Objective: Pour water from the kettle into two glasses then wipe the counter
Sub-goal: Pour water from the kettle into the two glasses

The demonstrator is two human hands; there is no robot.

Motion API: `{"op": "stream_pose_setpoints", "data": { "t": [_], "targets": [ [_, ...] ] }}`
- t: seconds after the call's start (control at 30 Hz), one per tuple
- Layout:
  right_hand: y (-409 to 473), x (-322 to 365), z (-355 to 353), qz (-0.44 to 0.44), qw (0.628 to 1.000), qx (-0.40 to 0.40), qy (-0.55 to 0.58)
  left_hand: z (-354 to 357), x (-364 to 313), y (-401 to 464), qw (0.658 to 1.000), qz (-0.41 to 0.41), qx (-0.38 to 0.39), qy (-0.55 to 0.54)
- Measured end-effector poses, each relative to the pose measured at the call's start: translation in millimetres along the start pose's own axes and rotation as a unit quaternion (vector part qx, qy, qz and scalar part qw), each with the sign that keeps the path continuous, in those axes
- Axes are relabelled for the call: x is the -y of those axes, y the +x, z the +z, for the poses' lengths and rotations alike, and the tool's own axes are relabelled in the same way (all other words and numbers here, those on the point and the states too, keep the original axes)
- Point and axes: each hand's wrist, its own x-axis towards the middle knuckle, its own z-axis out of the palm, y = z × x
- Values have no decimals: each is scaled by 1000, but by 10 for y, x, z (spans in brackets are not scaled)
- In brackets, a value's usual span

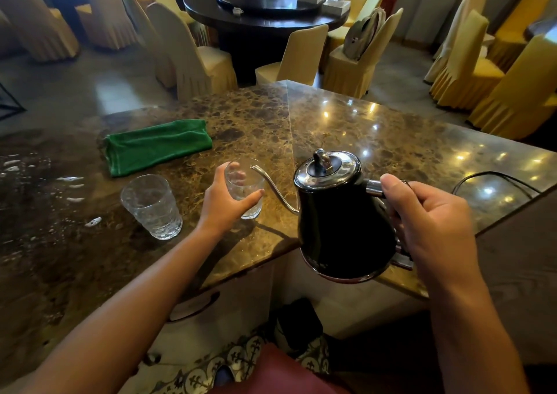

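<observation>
Head view: right hand [434,213] is gripping the kettle [343,213] handle, fingers wrapped, thumb on top, kettle lifted near the counter [391,140] edge. Spout tip [254,168] is sitting at the rim of the right glass [244,188], pointing left. Left hand [226,204] is cupping that glass. Left glass [152,207] and green cloth [156,145] are standing apart.

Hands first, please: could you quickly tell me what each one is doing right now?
Left hand: holding the glass on the counter.
Right hand: gripping the kettle by its handle, spout over that glass.
</observation>
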Motion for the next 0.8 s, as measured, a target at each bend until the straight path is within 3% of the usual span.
{"op": "stream_pose_setpoints", "data": {
  "t": [0.8],
  "targets": [
    [50,234,-48,-4,992,90,-87,23,-9,-68,1000,1,-8,6]
  ]
}}
